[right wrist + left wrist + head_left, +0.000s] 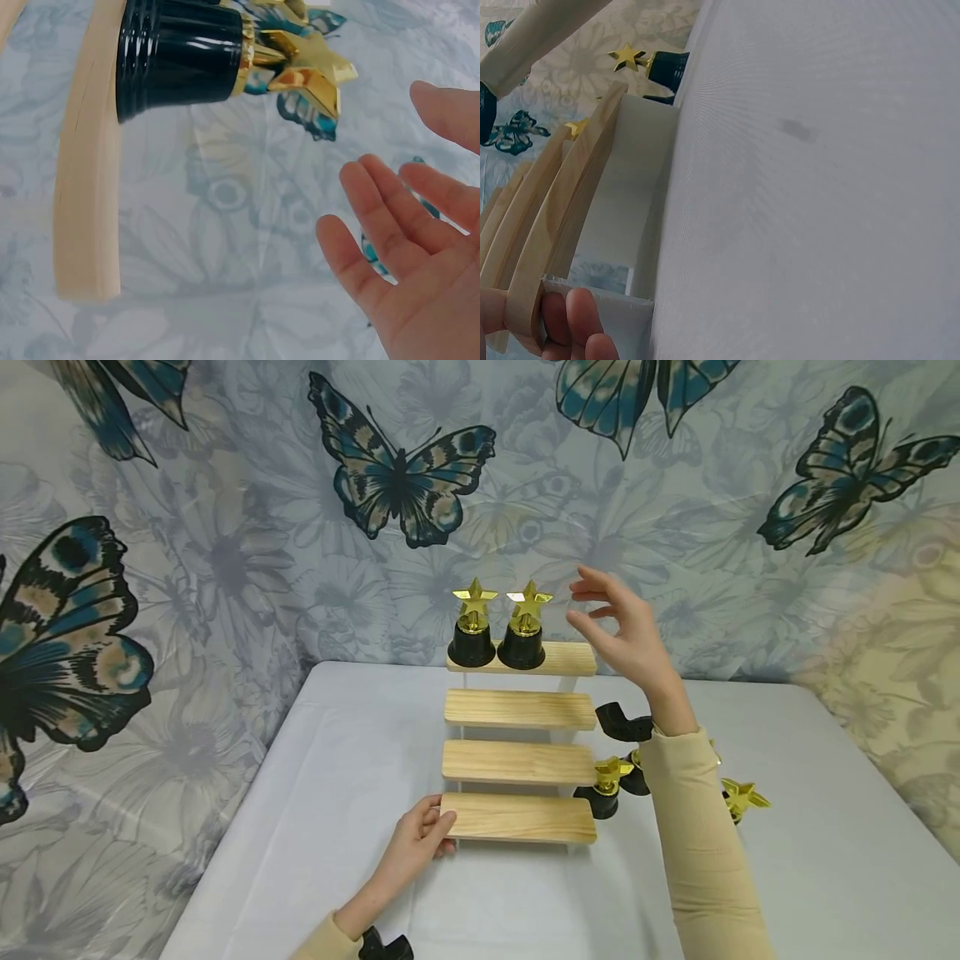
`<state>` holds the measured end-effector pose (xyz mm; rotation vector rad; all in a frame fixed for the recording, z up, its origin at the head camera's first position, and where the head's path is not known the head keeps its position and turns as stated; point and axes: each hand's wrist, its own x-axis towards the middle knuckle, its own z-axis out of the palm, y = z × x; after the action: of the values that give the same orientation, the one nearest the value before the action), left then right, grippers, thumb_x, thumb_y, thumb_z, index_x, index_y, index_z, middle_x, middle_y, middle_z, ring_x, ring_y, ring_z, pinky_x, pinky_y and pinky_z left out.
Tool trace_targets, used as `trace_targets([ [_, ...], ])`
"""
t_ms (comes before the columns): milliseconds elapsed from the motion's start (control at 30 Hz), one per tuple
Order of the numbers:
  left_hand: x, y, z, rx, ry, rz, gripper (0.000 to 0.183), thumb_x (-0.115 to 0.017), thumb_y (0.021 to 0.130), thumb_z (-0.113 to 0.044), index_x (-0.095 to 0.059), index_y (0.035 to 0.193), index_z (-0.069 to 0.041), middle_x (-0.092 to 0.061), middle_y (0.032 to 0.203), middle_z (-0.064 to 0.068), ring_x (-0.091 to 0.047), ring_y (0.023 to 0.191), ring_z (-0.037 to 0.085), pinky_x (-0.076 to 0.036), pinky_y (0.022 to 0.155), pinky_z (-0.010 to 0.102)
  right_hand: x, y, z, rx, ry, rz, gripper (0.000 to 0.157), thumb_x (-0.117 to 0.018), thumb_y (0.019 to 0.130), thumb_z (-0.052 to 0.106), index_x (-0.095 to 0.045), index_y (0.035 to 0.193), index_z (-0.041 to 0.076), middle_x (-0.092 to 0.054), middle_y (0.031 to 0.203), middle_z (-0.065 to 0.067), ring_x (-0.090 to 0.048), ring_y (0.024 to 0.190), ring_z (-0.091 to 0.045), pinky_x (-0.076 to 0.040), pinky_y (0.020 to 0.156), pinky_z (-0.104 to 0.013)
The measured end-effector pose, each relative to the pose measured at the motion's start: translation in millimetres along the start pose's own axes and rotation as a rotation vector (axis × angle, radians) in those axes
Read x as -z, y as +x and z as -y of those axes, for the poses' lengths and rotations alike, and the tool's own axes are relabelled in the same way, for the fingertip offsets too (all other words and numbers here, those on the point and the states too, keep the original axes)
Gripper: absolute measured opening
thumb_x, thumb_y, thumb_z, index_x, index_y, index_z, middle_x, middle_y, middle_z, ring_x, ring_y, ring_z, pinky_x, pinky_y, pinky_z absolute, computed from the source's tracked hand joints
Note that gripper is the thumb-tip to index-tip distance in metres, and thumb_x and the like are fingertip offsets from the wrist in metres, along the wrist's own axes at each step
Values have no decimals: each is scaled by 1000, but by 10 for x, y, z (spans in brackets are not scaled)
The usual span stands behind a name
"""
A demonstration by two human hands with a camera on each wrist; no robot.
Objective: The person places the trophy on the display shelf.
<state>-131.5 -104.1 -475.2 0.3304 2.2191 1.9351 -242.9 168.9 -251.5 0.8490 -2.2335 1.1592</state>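
Observation:
A four-tier display rack with wooden shelves (517,762) stands on the white-covered table. My left hand (412,843) grips the left end of the lowest shelf (521,820); in the left wrist view its fingers (583,315) curl under the board beside a clear support. Two gold star trophies with black bases, a left one (472,628) and a middle one (523,631), stand upright on the top shelf (573,658). My right hand (628,631) is raised to the right of them, holding nothing. Its fingers (390,229) are spread apart from the nearer trophy (187,56).
Several more star trophies lie on the table right of the rack, such as one by the lower shelves (606,789) and one farther right (741,800); my right forearm (697,843) partly hides them. A butterfly-patterned cloth (247,552) hangs behind the table.

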Motion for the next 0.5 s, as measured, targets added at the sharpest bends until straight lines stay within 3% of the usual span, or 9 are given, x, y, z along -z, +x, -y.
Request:
trace_targets([
  [67,7,0,-4,1,8,-2,49,-52,97,-26,-41,128,11,-64,89,13,-62,65,18,-50,55,27,30,-37,75,1,1,-11,49,-59,87,-7,-43,133,-7,-54,116,-24,-50,108,-35,-43,83,-28],
  [200,11,10,-4,2,10,3,50,-53,96,-26,-41,127,11,-64,90,13,-62,64,17,-50,56,27,78,-127,97,-2,-14,-24,49,-59,85,-11,-43,131,-10,-54,115,-27,-51,107,-37,-44,82,-35],
  [333,3,15,-5,-2,10,5,50,-52,96,-26,-41,127,12,-64,89,13,-61,64,15,-50,55,26,117,-265,-66,-10,-50,-29,51,-61,84,-11,-44,133,-6,-56,116,-24,-52,107,-33,-43,81,-42],
  [500,-5,-1,-2,2,3,5,48,-52,97,-24,-41,126,11,-64,87,13,-61,63,16,-50,54,27,153,-496,-327,-28,-108,-1,54,-63,85,-4,-45,136,5,-58,117,-16,-53,107,-27,-43,81,-41],
])
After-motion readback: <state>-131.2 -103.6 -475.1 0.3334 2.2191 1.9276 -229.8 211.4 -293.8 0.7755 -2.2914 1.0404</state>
